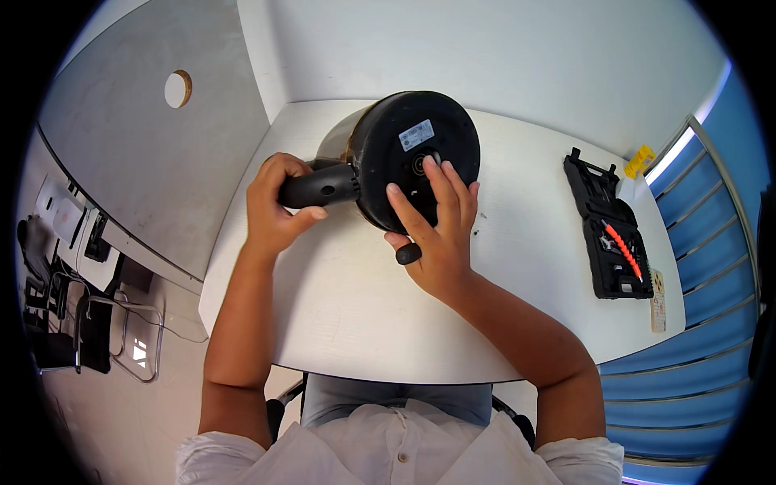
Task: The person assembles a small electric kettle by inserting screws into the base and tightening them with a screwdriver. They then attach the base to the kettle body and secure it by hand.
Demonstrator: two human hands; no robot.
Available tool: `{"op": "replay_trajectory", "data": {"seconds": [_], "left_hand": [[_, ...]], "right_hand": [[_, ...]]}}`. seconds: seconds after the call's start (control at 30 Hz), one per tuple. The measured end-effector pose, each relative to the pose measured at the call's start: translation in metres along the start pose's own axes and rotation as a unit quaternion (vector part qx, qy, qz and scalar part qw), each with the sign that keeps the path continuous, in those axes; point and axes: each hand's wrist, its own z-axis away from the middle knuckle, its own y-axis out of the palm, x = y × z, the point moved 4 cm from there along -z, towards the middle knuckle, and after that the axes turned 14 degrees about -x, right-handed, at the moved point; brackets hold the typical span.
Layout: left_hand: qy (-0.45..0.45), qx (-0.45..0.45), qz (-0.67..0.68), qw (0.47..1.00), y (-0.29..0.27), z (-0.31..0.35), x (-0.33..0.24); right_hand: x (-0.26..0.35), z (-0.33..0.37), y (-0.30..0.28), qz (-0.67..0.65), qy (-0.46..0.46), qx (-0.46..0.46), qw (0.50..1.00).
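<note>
An electric kettle (384, 137) is held tipped above the table, its round black base turned up toward me. A pale label and a round central connector show on the base. My left hand (279, 202) is wrapped around the black handle (323, 187). Spread over the underside are the fingers of my right hand (440, 234), touching it near the connector. A small black ring-like piece (409, 254) sits at my right thumb; whether it is worn or held, I cannot tell. The kettle's far side is mostly hidden behind its base.
The white table (356, 323) carries a black tool case (610, 226) at right, with an orange flexible shaft (622, 249) in it. Beside it are a pale remote control (658, 303) and a yellow item (639, 162). A grey panel (162, 113) borders the left; a metal railing (727, 210) the right.
</note>
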Motion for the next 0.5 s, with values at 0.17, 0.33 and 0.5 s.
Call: {"op": "replay_trajectory", "data": {"seconds": [0.17, 0.33, 0.5], "left_hand": [[-0.081, 0.124, -0.006, 0.989, -0.007, -0.003, 0.004], [-0.049, 0.143, 0.010, 0.988, -0.007, -0.004, 0.004], [-0.019, 0.197, -0.045, 0.979, 0.001, -0.003, -0.006]], "right_hand": [[-0.009, 0.009, 0.007, -0.041, 0.017, -0.013, 0.999], [-0.014, 0.013, 0.013, -0.070, 0.039, -0.007, 0.997], [-0.019, 0.018, 0.021, -0.090, 0.034, 0.008, 0.995]]}}
